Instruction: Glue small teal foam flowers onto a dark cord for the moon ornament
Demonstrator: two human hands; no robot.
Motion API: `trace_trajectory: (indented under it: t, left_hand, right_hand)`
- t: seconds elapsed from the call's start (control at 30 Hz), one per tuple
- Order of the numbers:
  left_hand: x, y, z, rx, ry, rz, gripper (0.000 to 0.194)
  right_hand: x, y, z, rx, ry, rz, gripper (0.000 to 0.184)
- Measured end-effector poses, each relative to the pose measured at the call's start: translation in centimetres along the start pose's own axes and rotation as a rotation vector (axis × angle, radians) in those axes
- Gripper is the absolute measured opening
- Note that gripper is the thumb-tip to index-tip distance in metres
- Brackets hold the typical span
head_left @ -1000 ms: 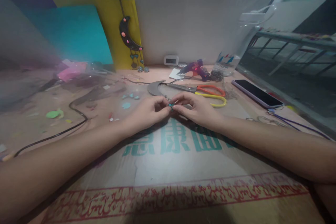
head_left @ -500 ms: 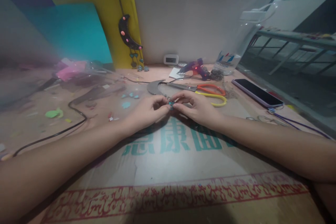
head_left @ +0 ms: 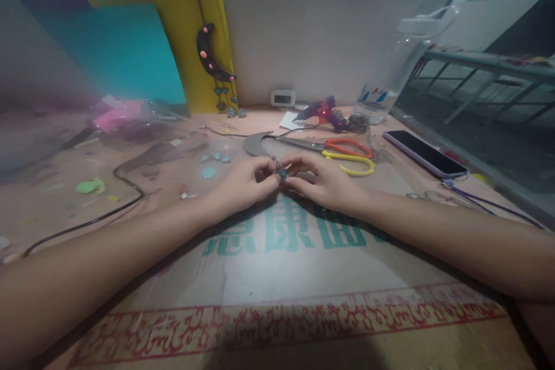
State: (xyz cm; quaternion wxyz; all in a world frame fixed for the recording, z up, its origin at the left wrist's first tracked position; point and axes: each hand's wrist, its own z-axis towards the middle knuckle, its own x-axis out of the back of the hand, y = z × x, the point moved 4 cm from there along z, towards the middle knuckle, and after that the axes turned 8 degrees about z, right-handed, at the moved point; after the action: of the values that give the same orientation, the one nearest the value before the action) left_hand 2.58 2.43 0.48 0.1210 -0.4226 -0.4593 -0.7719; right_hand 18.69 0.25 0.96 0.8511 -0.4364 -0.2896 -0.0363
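Two bare hands meet over a tabletop, seen from where the worker sits. The left hand (head_left: 254,186) and the right hand (head_left: 327,184) each bring thumb and fingers together on one small blue-green piece (head_left: 282,174) — it lies between the fingertips of both, pinched from either side. Its exact form is too small for me to make out. Beneath the forearms lies a pale sheet (head_left: 254,280) printed with large green characters and a red patterned border.

Just beyond the hands rests a grey crescent (head_left: 255,145); beside it lies a pair of scissors (head_left: 349,147), one handle orange, the other yellow, blades pointing toward the crescent. To the left, small light-blue pieces (head_left: 208,173) and a green scrap (head_left: 88,186) are scattered near a dark cord (head_left: 130,205).

Farther back stand a white digital device (head_left: 282,97), a glue gun (head_left: 318,112) with a red light, and a clear container (head_left: 375,105). A dark crescent ornament (head_left: 209,58) with pink dots hangs before a yellow panel (head_left: 223,29) — a phone (head_left: 425,154) lies at the right.
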Motion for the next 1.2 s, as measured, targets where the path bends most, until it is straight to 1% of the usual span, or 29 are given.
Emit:
trace_trajectory:
  t: [0.1,0.3,0.4,0.5,0.63,0.77,0.83,0.93,0.97,1.03,1.13,1.2]
  left_hand:
    - [0.1,0.2,-0.1,-0.005,0.006,0.008,0.017]
    - [0.1,0.4,-0.1,-0.017,0.034,0.022,0.016]
    - [0.1,0.3,-0.1,-0.027,0.031,0.021,0.016]
    - [0.0,0.3,-0.1,-0.031,0.025,0.014,0.018]
    - [0.1,0.2,0.0,0.006,0.006,0.001,0.024]
    - [0.1,0.1,0.0,0.010,0.013,-0.018,0.028]
    - [0.1,-0.1,0.0,0.028,0.017,-0.050,0.030]
    - [0.0,-0.4,0.1,0.062,0.008,-0.086,0.032]
    - [0.0,-0.5,0.1,0.063,0.006,-0.087,0.032]
    - [0.1,-0.6,0.2,0.052,0.022,-0.064,0.031]
    - [0.6,-0.4,0.2,0.030,0.087,0.002,0.026]
    - [1.1,-0.2,0.2,0.012,0.135,0.036,0.023]
  right_hand:
    - [0.0,-0.1,0.0,-0.017,-0.002,0.028,0.021]
    - [0.1,-0.1,0.0,-0.028,-0.005,-0.007,0.024]
    - [0.2,-0.1,0.0,-0.043,0.004,-0.008,0.020]
    - [0.2,0.0,0.1,-0.061,0.022,-0.011,0.017]
    - [0.3,0.0,0.1,-0.099,0.040,-0.010,0.016]
    - [0.3,0.0,0.0,-0.117,0.038,0.066,0.016]
    - [0.6,0.2,-0.1,-0.133,0.056,0.138,0.018]
    - [1.7,0.2,0.1,-0.120,0.143,0.183,0.017]
    - [2.3,0.0,0.3,-0.103,0.178,0.149,0.015]
    - [3.6,-0.9,0.7,-0.078,0.216,0.003,0.014]
    - [5.3,-2.4,1.5,-0.076,0.174,-0.264,0.022]
    - [6.4,-2.8,2.1,-0.068,0.143,-0.395,0.023]
